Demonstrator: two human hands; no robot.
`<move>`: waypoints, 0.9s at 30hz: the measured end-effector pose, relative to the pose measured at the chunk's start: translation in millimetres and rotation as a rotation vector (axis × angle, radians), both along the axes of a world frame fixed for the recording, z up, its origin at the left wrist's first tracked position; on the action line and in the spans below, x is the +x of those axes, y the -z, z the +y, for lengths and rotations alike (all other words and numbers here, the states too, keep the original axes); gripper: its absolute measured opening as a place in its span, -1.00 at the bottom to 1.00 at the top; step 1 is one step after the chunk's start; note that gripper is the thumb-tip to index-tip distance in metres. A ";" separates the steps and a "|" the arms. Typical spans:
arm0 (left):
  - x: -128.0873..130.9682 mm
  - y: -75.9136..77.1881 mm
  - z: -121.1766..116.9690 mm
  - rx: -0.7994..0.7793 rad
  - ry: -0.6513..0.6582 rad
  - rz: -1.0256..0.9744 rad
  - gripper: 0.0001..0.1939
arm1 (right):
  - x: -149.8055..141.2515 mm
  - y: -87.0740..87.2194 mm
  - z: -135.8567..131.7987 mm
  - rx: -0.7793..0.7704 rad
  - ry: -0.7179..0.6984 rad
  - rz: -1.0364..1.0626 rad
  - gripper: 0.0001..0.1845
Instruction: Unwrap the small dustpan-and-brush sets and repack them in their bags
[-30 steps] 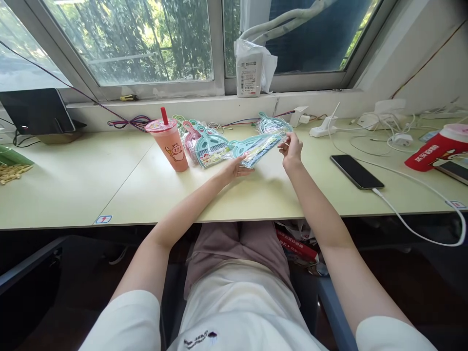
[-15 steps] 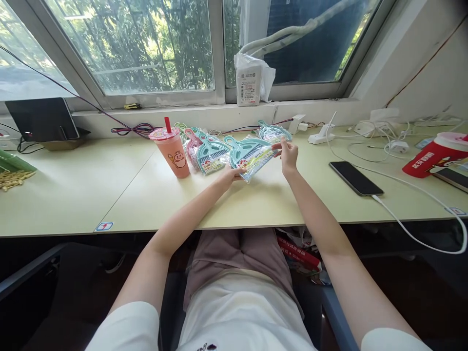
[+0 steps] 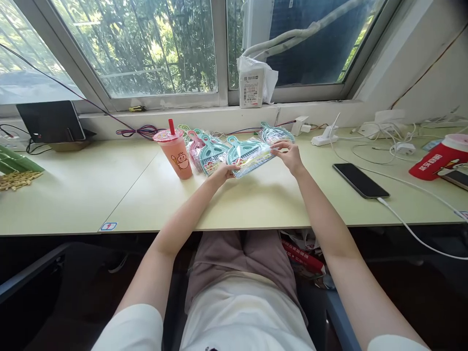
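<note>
So on the pale yellow-green table (image 3: 131, 195) there's a pinkish-orange plastic cup with a red straw (image 3: 178, 158), then a bunch of pink and teal plastic-wrapped brush sets (image 3: 210, 153) right beside it. Next along, the left hand (image 3: 224, 174) has its fingers closed on the lower left edge of a teal plastic brush-and-dustpan set in clear wrap (image 3: 248, 155), and the right hand (image 3: 288, 155) has its fingers pinched on that wrap's right end, with a black phone (image 3: 360, 180) further right.

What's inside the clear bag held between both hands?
Clear bag: a teal plastic piece with a looped handle, plus a colourful printed insert. Whatever sits under the insert is covered.
</note>
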State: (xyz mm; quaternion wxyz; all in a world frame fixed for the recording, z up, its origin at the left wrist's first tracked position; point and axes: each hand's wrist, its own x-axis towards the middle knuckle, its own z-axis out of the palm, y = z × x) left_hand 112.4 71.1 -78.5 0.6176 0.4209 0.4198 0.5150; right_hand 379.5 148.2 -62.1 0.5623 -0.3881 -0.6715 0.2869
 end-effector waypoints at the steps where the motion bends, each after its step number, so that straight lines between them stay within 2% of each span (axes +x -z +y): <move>1: 0.1 -0.2 -0.6 -0.002 0.026 -0.005 -0.75 | 1.0 -1.6 -1.4 0.024 -0.016 0.004 -0.78; 4: -1.3 -1.9 -2.1 0.002 0.075 -0.004 -0.77 | 1.9 -9.6 -8.7 0.095 -0.102 0.053 -0.78; 8: 0.7 -4.5 -6.0 0.053 0.097 0.012 -0.65 | -3.5 -19.6 -18.7 0.163 -0.140 0.123 -0.74; 13: 18.3 0.3 -12.1 0.102 0.105 -0.040 -0.52 | -7.7 -20.7 -21.9 0.097 -0.003 0.096 -0.72; 17: 28.5 5.6 -10.7 0.043 0.050 -0.045 -0.55 | -5.3 -17.6 -21.8 0.098 0.038 0.038 -0.79; 22: 29.9 -1.1 -11.3 -0.009 -0.063 -0.019 -0.52 | -7.8 -11.8 -20.3 0.122 0.088 0.055 -0.85; 27: 35.2 -4.6 -17.6 -0.050 -0.031 0.002 -0.54 | -10.5 -5.6 -19.1 0.159 0.184 0.024 -0.92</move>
